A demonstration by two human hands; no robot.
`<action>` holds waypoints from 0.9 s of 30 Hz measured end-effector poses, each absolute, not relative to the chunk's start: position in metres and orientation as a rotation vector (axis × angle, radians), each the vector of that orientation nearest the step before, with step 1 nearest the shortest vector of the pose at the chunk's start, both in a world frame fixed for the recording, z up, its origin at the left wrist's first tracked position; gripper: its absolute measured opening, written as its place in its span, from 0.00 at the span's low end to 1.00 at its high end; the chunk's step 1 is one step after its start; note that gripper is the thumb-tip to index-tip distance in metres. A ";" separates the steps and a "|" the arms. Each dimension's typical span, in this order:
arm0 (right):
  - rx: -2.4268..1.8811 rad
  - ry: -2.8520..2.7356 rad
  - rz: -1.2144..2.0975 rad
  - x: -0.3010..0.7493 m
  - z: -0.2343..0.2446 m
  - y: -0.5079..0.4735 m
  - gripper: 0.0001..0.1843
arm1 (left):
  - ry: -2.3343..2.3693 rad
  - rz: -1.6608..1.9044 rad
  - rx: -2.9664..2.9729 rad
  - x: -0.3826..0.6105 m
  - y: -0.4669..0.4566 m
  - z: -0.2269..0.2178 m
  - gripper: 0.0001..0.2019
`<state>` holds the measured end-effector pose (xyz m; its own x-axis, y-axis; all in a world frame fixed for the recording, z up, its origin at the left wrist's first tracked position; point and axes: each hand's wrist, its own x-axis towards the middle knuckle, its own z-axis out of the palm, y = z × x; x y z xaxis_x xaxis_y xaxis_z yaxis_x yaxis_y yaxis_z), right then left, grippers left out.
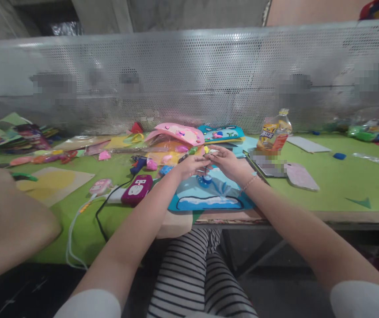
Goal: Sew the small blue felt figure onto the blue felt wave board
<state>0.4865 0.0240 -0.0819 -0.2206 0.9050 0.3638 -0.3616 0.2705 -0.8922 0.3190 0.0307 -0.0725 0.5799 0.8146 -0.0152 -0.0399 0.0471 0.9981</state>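
Note:
My left hand [191, 168] and my right hand [228, 164] meet at the fingertips above a light-blue sheet [189, 191]. Both hands are closed in a pinch. A small thing, partly dark, shows between the fingers, but it is too small and covered to name. Just below lies a round blue piece [205, 180] on the sheet, and I cannot tell whether my fingers touch it. Along the sheet's near edge runs a white and blue shape [209, 202] with a dark outline. Blue leaf-like shapes [226, 189] lie beside the round piece.
Left stand a purple power bank [138, 190], cables [71, 229] and a dark blue glue gun [138, 164]. A bottle [284, 121], a snack packet [269, 134] and a pink phone [301, 176] are right. Another person's arm [17, 221] reaches in. A perforated metal panel [176, 79] stands behind.

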 end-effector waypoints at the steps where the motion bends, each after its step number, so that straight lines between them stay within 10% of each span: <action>1: -0.577 -1.295 1.280 0.486 -0.082 0.024 0.24 | 0.731 0.740 1.377 0.319 0.030 -0.072 0.18; 27: -0.500 -1.237 1.329 0.488 -0.081 0.024 0.20 | 0.679 0.847 1.299 0.318 0.031 -0.069 0.19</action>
<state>0.4879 0.0244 -0.0810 -0.2151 0.8993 0.3807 -0.4435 0.2573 -0.8585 0.3182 0.0306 -0.0685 0.5391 0.8416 0.0326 -0.1516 0.0588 0.9867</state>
